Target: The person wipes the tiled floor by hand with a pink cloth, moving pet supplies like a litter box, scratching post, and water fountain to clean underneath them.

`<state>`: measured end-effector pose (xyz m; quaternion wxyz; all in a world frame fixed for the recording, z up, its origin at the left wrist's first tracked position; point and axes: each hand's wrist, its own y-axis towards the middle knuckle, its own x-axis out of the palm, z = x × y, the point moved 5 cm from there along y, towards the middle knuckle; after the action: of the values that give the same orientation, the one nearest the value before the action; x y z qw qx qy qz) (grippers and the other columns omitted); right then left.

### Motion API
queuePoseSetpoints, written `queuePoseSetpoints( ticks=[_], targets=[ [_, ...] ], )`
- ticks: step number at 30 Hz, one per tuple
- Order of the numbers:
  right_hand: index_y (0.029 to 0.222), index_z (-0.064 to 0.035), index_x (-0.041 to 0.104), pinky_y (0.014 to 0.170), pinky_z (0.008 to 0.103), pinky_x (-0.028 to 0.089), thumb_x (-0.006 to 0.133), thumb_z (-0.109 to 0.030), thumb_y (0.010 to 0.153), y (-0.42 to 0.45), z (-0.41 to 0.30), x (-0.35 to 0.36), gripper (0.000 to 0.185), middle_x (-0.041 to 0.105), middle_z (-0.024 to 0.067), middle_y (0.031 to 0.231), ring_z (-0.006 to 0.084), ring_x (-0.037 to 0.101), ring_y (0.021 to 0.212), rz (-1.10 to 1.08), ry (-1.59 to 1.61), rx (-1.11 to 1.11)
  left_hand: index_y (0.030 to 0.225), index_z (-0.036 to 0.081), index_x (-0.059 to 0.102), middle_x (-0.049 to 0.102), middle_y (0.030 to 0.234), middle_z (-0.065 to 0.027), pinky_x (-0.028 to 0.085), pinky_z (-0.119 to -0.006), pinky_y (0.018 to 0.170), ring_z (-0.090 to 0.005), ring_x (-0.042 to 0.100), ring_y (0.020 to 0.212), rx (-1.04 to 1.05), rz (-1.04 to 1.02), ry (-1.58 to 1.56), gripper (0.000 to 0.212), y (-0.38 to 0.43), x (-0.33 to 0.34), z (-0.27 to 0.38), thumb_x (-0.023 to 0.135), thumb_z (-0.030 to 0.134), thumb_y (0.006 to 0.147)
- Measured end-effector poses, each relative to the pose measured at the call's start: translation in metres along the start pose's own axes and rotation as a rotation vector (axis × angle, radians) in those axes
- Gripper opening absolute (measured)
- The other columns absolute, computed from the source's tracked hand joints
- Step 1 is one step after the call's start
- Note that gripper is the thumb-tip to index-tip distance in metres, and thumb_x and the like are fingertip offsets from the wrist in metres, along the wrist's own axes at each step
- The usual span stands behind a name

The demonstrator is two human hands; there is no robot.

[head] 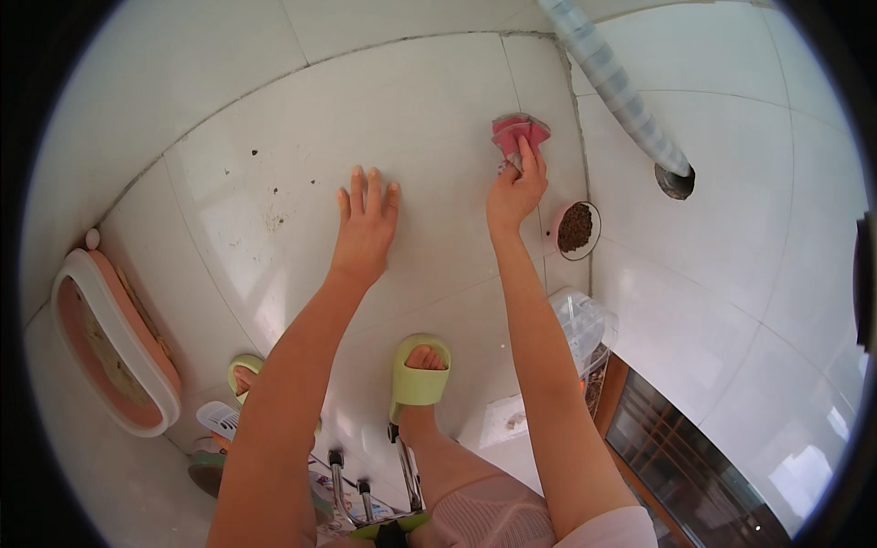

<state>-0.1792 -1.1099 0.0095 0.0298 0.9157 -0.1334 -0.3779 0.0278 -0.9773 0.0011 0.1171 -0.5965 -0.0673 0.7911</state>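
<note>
My right hand [519, 188] holds a folded pink cloth [519, 133] against the pale tiled floor [438, 226], near the corner by the right wall. My left hand [365, 229] is held palm down over the floor with its fingers spread and nothing in it; whether it touches the tile I cannot tell. Left of that hand, several small dark crumbs [275, 190] and some light smears mark the tiles. A bowl of brown pellets [575, 230] stands by the wall, just below and right of my right hand, with one loose pellet beside it.
A pink and white litter tray [113, 342] lies at the left wall. A ribbed hose [616, 85] runs into a wall hole at upper right. A clear plastic container [579, 322] sits under my right forearm. Green slippers [419, 383] and metal stool legs [342, 486] are close below.
</note>
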Motion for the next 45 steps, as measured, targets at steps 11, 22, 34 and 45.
queuePoseSetpoints(
  ticks=[11,22,34,45],
  targets=[
    [0.126,-0.0132,0.07,0.098,0.043,0.046,0.054,0.004,0.084,-0.107,-0.094,0.073,0.049,0.061,0.0137,0.132,0.036,0.053,0.109,-0.382,0.054,-0.215,0.134,-0.004,0.054,0.04,0.145,-0.0226,0.037,-0.053,0.118,-0.0433,0.034,0.143,0.13,0.009,-0.184,0.068,-0.024,-0.003,-0.018,0.083,0.009,0.074],
    [0.13,-0.003,0.064,0.095,0.0432,0.045,0.056,0.004,0.084,-0.011,0.052,-0.032,0.048,0.059,0.0153,0.13,0.0344,0.054,0.114,0.041,-0.109,0.064,0.113,-0.003,0.066,0.061,0.128,-0.0147,0.048,-0.044,0.11,-0.0361,0.058,0.124,0.223,-0.009,-0.287,0.027,-0.175,-0.067,-0.099,0.069,0.001,0.086],
    [0.122,-0.0113,0.07,0.089,0.0406,0.048,0.065,0.006,0.08,-0.185,-0.135,0.096,0.046,0.061,0.0072,0.124,0.0307,0.052,0.099,-0.565,0.14,-0.339,0.109,0.0,0.07,0.07,0.109,-0.0136,0.056,-0.035,0.084,-0.0281,0.069,0.096,-0.379,0.427,-0.545,0.018,-0.223,-0.078,-0.129,0.062,-0.003,0.093],
    [0.126,-0.0082,0.068,0.09,0.041,0.047,0.057,0.005,0.087,-0.159,-0.04,-0.009,0.043,0.062,0.0123,0.123,0.0316,0.056,0.103,-0.478,0.256,0.0,0.109,0.0,0.069,0.069,0.111,-0.0129,0.055,-0.034,0.081,-0.0285,0.068,0.094,-0.224,0.304,-0.716,0.018,-0.221,-0.06,-0.102,0.061,-0.002,0.093]
  ],
)
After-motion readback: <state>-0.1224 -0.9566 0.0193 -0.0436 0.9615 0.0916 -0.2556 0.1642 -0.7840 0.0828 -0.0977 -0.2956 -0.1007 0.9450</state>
